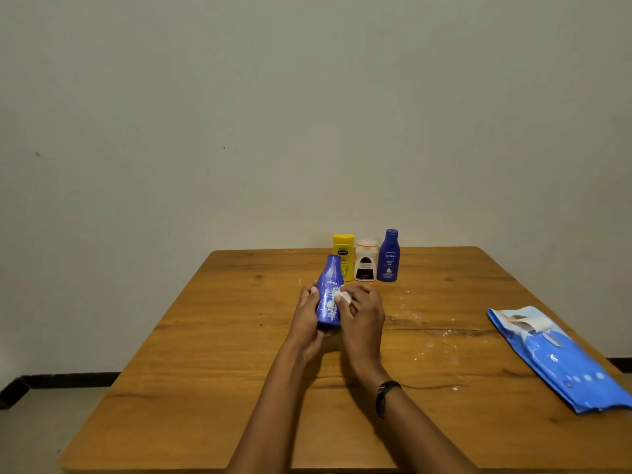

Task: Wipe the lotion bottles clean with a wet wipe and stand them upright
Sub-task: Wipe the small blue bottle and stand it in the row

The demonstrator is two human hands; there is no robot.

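My left hand (305,314) grips a blue lotion bottle (328,295) and holds it above the middle of the wooden table (212,354), cap pointing away from me. My right hand (362,311) presses a small white wet wipe (343,296) against the bottle's right side. At the far edge three bottles stand upright in a row: a yellow bottle (345,251), a white bottle with a dark label (366,261) and a second blue bottle (389,256).
A blue wet wipe pack (554,357) lies on the table's right side with its flap peeled up. White smears and specks (415,318) mark the wood to the right of my hands. A plain wall stands behind the table.
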